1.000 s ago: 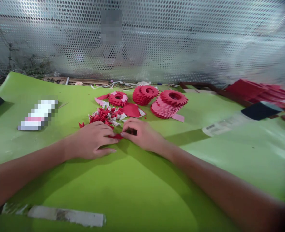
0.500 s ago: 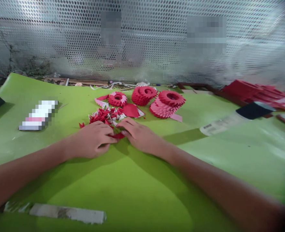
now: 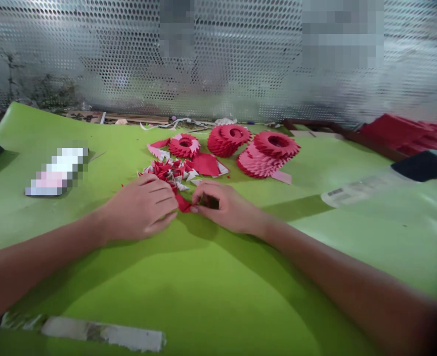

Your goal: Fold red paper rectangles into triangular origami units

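Between my two hands is a small piece of red paper [image 3: 183, 203], partly folded. My left hand [image 3: 144, 205] has its fingers closed on the paper's left side and covers part of it. At the right edge of the paper, my right hand [image 3: 222, 205] pinches with thumb and forefinger. Just beyond my fingers lies a pile of small folded red and white paper pieces [image 3: 166, 170]. Flat red paper [image 3: 205, 164] sits beside that pile. Farther back are a small red and pink paper ring [image 3: 185, 145], a red ring stack [image 3: 228, 140] and a pink and red stack [image 3: 266, 153].
A phone with a blurred screen [image 3: 57, 170] lies on the green table cover [image 3: 211, 296] at left. To the right is a clear container with a dark end [image 3: 422, 165]. Red paper stacks [image 3: 404, 133] are at the far right. A perforated metal sheet [image 3: 233, 74] rises behind.
My right hand's fingers have drawn slightly away from the left hand, showing more of the red paper. The view has shifted a little, so the background things appear moved.
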Tool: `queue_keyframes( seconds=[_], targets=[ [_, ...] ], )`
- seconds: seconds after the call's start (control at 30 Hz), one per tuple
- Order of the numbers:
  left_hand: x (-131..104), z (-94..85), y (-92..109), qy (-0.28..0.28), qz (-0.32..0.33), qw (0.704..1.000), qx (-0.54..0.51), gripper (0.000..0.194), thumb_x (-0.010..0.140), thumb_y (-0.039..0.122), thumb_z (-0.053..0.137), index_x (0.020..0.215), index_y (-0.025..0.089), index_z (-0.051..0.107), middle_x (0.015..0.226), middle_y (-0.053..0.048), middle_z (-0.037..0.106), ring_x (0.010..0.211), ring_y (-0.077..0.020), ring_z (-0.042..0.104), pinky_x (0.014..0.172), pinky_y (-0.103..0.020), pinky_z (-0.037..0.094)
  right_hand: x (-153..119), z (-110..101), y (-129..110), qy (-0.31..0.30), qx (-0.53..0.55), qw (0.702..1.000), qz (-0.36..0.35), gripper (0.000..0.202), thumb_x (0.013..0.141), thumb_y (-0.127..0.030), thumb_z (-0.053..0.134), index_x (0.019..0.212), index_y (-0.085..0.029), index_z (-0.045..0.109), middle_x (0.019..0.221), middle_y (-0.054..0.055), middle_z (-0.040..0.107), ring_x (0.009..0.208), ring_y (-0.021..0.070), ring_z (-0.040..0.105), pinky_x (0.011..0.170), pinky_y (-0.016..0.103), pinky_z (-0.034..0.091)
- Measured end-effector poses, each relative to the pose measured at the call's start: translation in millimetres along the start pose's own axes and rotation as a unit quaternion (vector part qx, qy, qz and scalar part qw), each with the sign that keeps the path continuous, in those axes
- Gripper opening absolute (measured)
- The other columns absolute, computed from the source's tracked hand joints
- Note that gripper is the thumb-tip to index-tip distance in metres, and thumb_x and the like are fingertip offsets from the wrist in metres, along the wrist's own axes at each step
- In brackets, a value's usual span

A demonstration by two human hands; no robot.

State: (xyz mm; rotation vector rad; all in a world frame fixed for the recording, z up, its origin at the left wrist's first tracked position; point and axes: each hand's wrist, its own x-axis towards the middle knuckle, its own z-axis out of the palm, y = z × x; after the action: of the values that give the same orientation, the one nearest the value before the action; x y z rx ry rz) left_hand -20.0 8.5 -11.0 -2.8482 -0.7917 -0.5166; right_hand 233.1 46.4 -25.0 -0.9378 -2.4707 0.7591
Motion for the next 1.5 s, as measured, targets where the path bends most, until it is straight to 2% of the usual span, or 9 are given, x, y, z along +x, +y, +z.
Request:
queue_keyframes(
  seconds=[0.1, 0.23, 0.4, 0.67, 0.9, 1.03, 1.13, 1.3, 1.5],
  targets=[
    [-0.9, -1.2, -0.4, -0.020, -0.050, 0.998, -0.013, 0.041, 0.102, 0.030, 0.044, 0.077, 0.017, 0.074, 0.072, -0.005, 0.072, 0.070, -0.0198, 0.062, 0.079, -0.040, 0.046, 0.0, -0.3, -4.9, 0.017, 0.052, 0.998, 0.017, 0.014, 0.092, -0.031, 0.067, 0.090, -0.018, 0.066, 0.090, 0.004, 0.064, 0.074, 0.0151, 0.057, 0.066, 0.028, 0.043],
    [2.6, -2.6, 8.1, -0.045, -0.128, 0.983, -0.121, 0.036, 0.101, 0.035, 0.045, 0.092, 0.018, 0.076, 0.086, -0.006, 0.076, 0.076, -0.0199, 0.066, 0.078, -0.038, 0.048, -3.6, 2.5, -16.2, 0.047, 0.153, 0.985, 0.067, 0.025, 0.091, -0.043, 0.068, 0.089, -0.018, 0.065, 0.074, -0.001, 0.058, 0.061, 0.0124, 0.048, 0.054, 0.026, 0.037],
    [9.1, -2.5, 18.0, -0.055, -0.257, 0.920, -0.289, 0.038, 0.099, 0.048, 0.050, 0.104, 0.018, 0.073, 0.100, -0.006, 0.076, 0.083, -0.0204, 0.068, 0.067, -0.030, 0.051, -8.4, 9.8, -23.9, 0.027, 0.243, 0.966, 0.082, 0.029, 0.090, -0.048, 0.070, 0.091, -0.019, 0.064, 0.074, -0.002, 0.059, 0.059, 0.0109, 0.048, 0.051, 0.024, 0.035],
    [7.5, 3.8, 15.5, -0.020, -0.263, 0.903, -0.339, 0.040, 0.101, 0.045, 0.047, 0.089, 0.016, 0.072, 0.085, -0.006, 0.074, 0.073, -0.0171, 0.065, 0.061, -0.027, 0.049, -9.9, 11.2, -28.3, -0.004, 0.267, 0.960, 0.088, 0.033, 0.089, -0.049, 0.069, 0.085, -0.017, 0.066, 0.066, -0.003, 0.058, 0.053, 0.0080, 0.045, 0.047, 0.021, 0.032],
    [7.9, 1.2, 16.4, -0.020, -0.260, 0.884, -0.387, 0.043, 0.101, 0.046, 0.047, 0.086, 0.014, 0.071, 0.074, -0.004, 0.069, 0.060, -0.0133, 0.058, 0.053, -0.023, 0.040, -6.8, 7.7, -16.9, 0.039, 0.245, 0.956, 0.154, 0.046, 0.093, -0.061, 0.059, 0.107, -0.018, 0.065, 0.082, 0.001, 0.066, 0.057, 0.0090, 0.055, 0.047, 0.021, 0.039],
    [8.3, 2.0, 15.9, -0.011, -0.247, 0.890, -0.384, 0.042, 0.101, 0.045, 0.047, 0.087, 0.014, 0.071, 0.076, -0.004, 0.069, 0.064, -0.0140, 0.059, 0.055, -0.024, 0.040, -7.6, 11.0, -18.1, 0.019, 0.239, 0.965, 0.110, 0.041, 0.096, -0.057, 0.057, 0.107, -0.019, 0.068, 0.082, 0.002, 0.066, 0.060, 0.0104, 0.056, 0.050, 0.022, 0.043],
    [7.4, 3.6, 14.8, -0.027, -0.266, 0.884, -0.383, 0.042, 0.100, 0.048, 0.049, 0.088, 0.014, 0.072, 0.076, -0.004, 0.069, 0.061, -0.0131, 0.056, 0.052, -0.023, 0.036, -8.9, 11.1, -22.9, 0.065, 0.222, 0.970, 0.070, 0.033, 0.096, -0.049, 0.060, 0.098, -0.017, 0.071, 0.077, 0.001, 0.066, 0.056, 0.0101, 0.055, 0.047, 0.022, 0.042],
    [6.3, 3.1, 12.1, -0.054, -0.306, 0.843, -0.439, 0.044, 0.098, 0.052, 0.053, 0.089, 0.015, 0.073, 0.069, -0.003, 0.067, 0.054, -0.0113, 0.051, 0.047, -0.022, 0.033, -11.7, 9.0, -25.3, 0.166, 0.060, 0.982, -0.073, 0.017, 0.097, -0.029, 0.062, 0.102, -0.019, 0.075, 0.088, 0.004, 0.077, 0.067, 0.0130, 0.067, 0.054, 0.023, 0.051],
    [6.9, 1.6, 9.7, -0.039, -0.282, 0.796, -0.535, 0.032, 0.096, 0.041, 0.058, 0.084, 0.014, 0.071, 0.075, -0.004, 0.070, 0.064, -0.0123, 0.061, 0.059, -0.024, 0.047, -15.0, 6.5, -20.6, 0.200, -0.114, 0.945, -0.233, 0.020, 0.098, -0.018, 0.059, 0.104, -0.025, 0.077, 0.100, 0.003, 0.081, 0.082, 0.0155, 0.077, 0.074, 0.028, 0.062]
  ],
)
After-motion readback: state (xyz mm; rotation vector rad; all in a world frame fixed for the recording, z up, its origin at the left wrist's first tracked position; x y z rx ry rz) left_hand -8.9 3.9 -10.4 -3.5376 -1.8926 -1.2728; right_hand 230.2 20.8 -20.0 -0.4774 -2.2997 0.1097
